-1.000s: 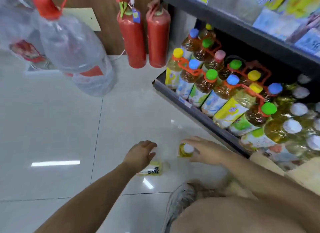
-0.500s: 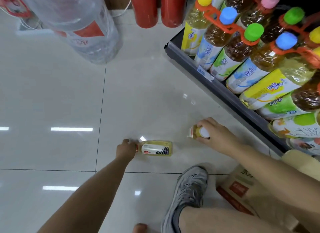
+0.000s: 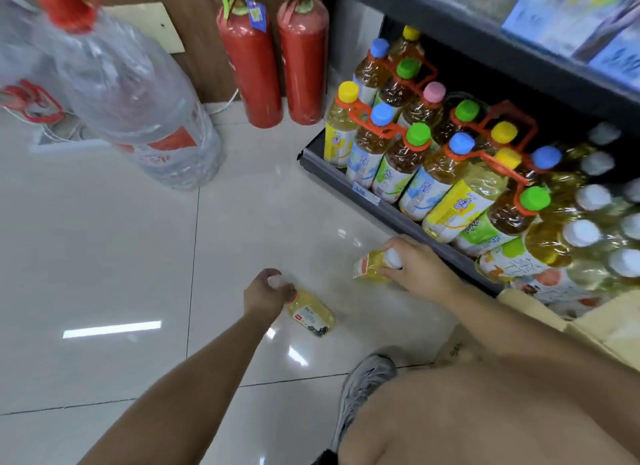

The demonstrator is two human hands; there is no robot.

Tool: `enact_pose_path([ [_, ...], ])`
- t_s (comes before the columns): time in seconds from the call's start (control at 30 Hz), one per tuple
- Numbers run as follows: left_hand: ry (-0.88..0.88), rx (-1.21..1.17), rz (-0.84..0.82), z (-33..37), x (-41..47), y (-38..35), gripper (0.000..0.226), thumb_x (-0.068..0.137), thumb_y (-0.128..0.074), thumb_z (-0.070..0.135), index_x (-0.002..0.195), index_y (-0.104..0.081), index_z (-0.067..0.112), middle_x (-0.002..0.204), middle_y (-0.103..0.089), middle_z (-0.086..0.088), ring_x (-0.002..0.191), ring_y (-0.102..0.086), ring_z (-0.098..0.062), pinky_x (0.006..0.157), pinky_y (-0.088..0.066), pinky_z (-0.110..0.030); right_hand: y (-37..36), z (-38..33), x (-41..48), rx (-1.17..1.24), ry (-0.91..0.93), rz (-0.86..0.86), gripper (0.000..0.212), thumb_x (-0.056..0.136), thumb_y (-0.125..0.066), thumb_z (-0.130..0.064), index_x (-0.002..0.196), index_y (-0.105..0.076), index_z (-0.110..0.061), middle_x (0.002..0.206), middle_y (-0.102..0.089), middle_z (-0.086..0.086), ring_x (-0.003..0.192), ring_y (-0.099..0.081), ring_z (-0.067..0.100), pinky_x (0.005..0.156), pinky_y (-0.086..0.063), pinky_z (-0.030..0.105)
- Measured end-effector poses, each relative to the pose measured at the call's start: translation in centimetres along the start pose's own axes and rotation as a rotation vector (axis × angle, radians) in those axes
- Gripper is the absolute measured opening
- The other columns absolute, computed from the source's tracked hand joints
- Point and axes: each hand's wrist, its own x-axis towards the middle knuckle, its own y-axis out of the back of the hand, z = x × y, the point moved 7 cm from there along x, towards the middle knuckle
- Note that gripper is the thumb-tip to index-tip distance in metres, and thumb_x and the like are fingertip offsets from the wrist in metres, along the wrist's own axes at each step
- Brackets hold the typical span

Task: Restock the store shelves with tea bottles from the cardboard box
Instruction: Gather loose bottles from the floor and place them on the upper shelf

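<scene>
My left hand (image 3: 265, 293) grips the cap end of a small yellow tea bottle (image 3: 311, 314) that tilts over the floor tiles. My right hand (image 3: 417, 270) holds a second small yellow tea bottle (image 3: 370, 265) by its white-capped top, just in front of the bottom shelf (image 3: 367, 196). That shelf is packed with large tea bottles (image 3: 408, 159) with coloured caps and, further right, white-capped bottles (image 3: 585, 232). The cardboard box (image 3: 595, 329) shows at the right edge, partly behind my right arm.
Two red fire extinguishers (image 3: 273, 66) stand against the wooden wall beside the shelf end. Large clear water jugs (image 3: 138, 104) with red caps stand on the floor at upper left. My grey shoe (image 3: 363, 392) and bare knee fill the lower right.
The left hand has closed on the lying bottle's cap and tipped it up off the floor. The right hand keeps its bottle near the shelf. The view has swung upward again.
</scene>
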Motion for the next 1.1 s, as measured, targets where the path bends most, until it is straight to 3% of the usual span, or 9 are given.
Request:
enact_pose_path([
  [0.17,-0.452,0.242,-0.036,12.6,-7.1,0.9,0.035,0.075,-0.075,0.020,0.109,-0.068,0.024,0.097,-0.069,-0.003,0.092,-0.064,-0.024,0.075,-0.052,-0.031,8.9,-5.4,-2.4,-0.018,0.035,0.135,0.039,0.081,-0.079,-0.030,0.114,-0.061,-0.018,0.108,-0.059,-0.001,0.096,-0.055,0.020,0.079,-0.042,0.030],
  [0.33,-0.738,0.142,0.013,24.0,-17.4,4.8,0.032,0.073,-0.080,0.016,0.103,-0.070,0.017,0.093,-0.071,-0.001,0.090,-0.066,-0.023,0.077,-0.054,-0.035,18.8,-11.8,-7.8,-0.066,0.076,0.293,0.034,0.082,-0.077,-0.034,0.104,-0.056,-0.020,0.100,-0.061,-0.001,0.089,-0.056,0.021,0.072,-0.043,0.032],
  [0.43,-0.897,0.080,0.032,29.9,-25.1,7.1,0.032,0.075,-0.082,0.016,0.104,-0.070,0.019,0.092,-0.069,0.005,0.087,-0.063,-0.014,0.067,-0.046,-0.021,24.9,-16.5,-12.7,-0.079,0.111,0.363,0.037,0.086,-0.073,-0.032,0.116,-0.055,-0.021,0.104,-0.058,-0.008,0.090,-0.054,0.014,0.077,-0.042,0.030],
  [0.5,-0.988,0.049,0.032,33.4,-30.0,8.4,0.031,0.077,-0.081,0.016,0.106,-0.070,0.016,0.092,-0.071,0.002,0.087,-0.064,-0.014,0.059,-0.041,-0.008,28.8,-19.3,-16.4,-0.114,0.121,0.387,0.036,0.088,-0.072,-0.031,0.116,-0.052,-0.022,0.092,-0.056,-0.008,0.076,-0.054,0.011,0.068,-0.039,0.028],
  [0.63,-1.165,0.045,0.018,39.1,-40.1,10.4,0.047,0.085,-0.079,0.023,0.128,-0.064,0.013,0.109,-0.071,-0.004,0.093,-0.063,-0.015,0.057,-0.038,0.001,37.3,-23.5,-24.0,-0.165,0.100,0.556,0.056,0.081,-0.076,-0.044,0.125,-0.055,-0.017,0.110,-0.064,0.006,0.092,-0.060,0.023,0.070,-0.046,0.032],
  [0.83,-1.356,0.055,0.048,46.2,-52.4,11.3,0.058,0.087,-0.076,0.040,0.138,-0.059,0.019,0.125,-0.067,-0.001,0.110,-0.063,-0.020,0.082,-0.045,-0.025,47.8,-28.8,-33.5,-0.139,0.099,0.804,0.048,0.079,-0.076,-0.050,0.105,-0.060,-0.014,0.093,-0.064,0.001,0.077,-0.062,0.018,0.055,-0.042,0.031],
  [0.9,-1.430,0.045,0.032,48.6,-56.5,11.0,0.056,0.087,-0.075,0.041,0.137,-0.059,0.020,0.123,-0.065,0.004,0.108,-0.064,-0.020,0.081,-0.048,-0.027,50.9,-30.2,-36.9,-0.178,0.090,0.904,0.041,0.078,-0.076,-0.050,0.093,-0.057,-0.016,0.083,-0.059,-0.001,0.077,-0.058,0.020,0.057,-0.039,0.032],
  [0.97,-1.507,0.046,0.052,51.3,-60.6,10.7,0.054,0.086,-0.076,0.041,0.135,-0.061,0.021,0.120,-0.070,-0.001,0.101,-0.066,-0.021,0.078,-0.048,-0.028,54.3,-30.9,-40.0,-0.171,0.073,0.994,0.044,0.079,-0.076,-0.048,0.097,-0.055,-0.015,0.079,-0.056,-0.005,0.076,-0.055,0.017,0.056,-0.038,0.032],
  [1.1,-1.618,-0.030,0.011,56.1,-69.0,10.2,0.052,0.087,-0.075,0.036,0.135,-0.060,0.021,0.120,-0.069,-0.003,0.098,-0.063,-0.018,0.075,-0.044,-0.026,61.2,-32.4,-45.1,-0.197,0.072,1.128,0.047,0.079,-0.075,-0.048,0.102,-0.057,-0.011,0.088,-0.068,0.004,0.081,-0.066,0.021,0.064,-0.053,0.036],
])
